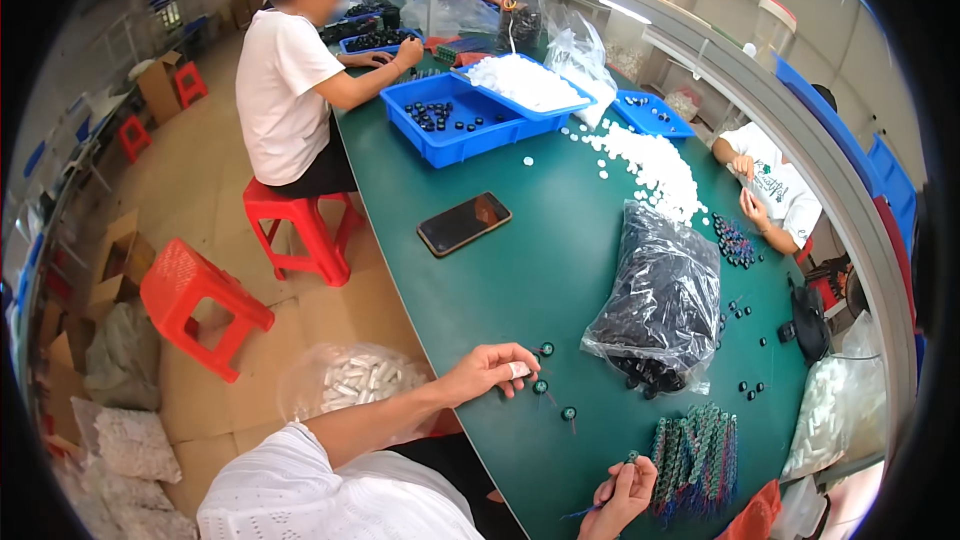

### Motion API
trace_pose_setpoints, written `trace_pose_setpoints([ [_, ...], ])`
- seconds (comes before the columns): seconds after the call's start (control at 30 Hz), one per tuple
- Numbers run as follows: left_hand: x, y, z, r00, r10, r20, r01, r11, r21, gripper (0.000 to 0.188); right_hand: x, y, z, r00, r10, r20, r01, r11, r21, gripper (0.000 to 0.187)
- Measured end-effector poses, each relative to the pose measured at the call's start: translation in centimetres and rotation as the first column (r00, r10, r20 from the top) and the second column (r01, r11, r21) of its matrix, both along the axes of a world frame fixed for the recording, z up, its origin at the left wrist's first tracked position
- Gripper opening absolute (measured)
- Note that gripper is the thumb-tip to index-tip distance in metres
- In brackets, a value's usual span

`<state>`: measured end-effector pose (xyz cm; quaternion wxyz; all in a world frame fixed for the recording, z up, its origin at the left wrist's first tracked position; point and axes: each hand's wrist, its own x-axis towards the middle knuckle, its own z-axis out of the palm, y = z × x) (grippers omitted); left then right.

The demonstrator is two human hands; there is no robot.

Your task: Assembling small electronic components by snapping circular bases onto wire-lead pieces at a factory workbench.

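A: Where's the L hand (498,370)?
B: Near left, by a few round black caps (569,413); fingers curled, can't tell if they pinch anything
A: & R hand (622,495)?
B: Near, right of it, thumb & finger pinching a sm green disc (632,457) w/ wires
A: Rest?
B: Pile of wired discs (695,455) just right of R hand, bag of black parts (655,290) beyond, phone (465,224) farther left, all on the green table (520,290)

The lower edge crops the right hand (622,500); a co-worker's face (324,4) is blurred.
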<state>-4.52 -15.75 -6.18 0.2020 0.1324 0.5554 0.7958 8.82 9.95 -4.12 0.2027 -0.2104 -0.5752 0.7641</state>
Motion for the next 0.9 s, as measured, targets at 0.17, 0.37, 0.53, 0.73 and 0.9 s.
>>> trace_pose_setpoints([
  [0.17, -0.4, -0.3, -0.3, 0.997, -0.003, 0.074, 0.000, 0.999, 0.041, 0.014, -0.3, 0.2, 0.2, 1.000, 0.017, -0.019, -0.017, 1.000, 0.014, 0.008],
  [0.37, -0.7, -0.4, -0.4, 0.998, -0.025, 0.051, 0.023, 0.999, 0.041, 0.013, -0.8, -0.3, 0.4, 1.000, 0.024, 0.006, -0.025, 1.000, 0.018, 0.009],
  [0.53, -0.8, -0.3, -0.4, 0.998, -0.031, 0.045, 0.029, 0.998, 0.060, 0.013, -0.8, 0.0, -0.1, 1.000, 0.009, 0.017, -0.009, 1.000, 0.007, 0.009],
  [0.73, 0.0, -0.4, 0.0, 0.998, -0.009, 0.057, 0.003, 0.995, 0.101, 0.014, -0.3, 0.3, -0.5, 1.000, 0.007, -0.003, -0.007, 1.000, 0.015, 0.011],
  [0.9, 0.9, -0.5, 0.3, 0.995, 0.053, 0.079, -0.056, 0.998, 0.029, 0.021, 0.4, 0.4, -0.1, 0.999, -0.040, -0.014, 0.041, 0.999, 0.036, 0.012],
])
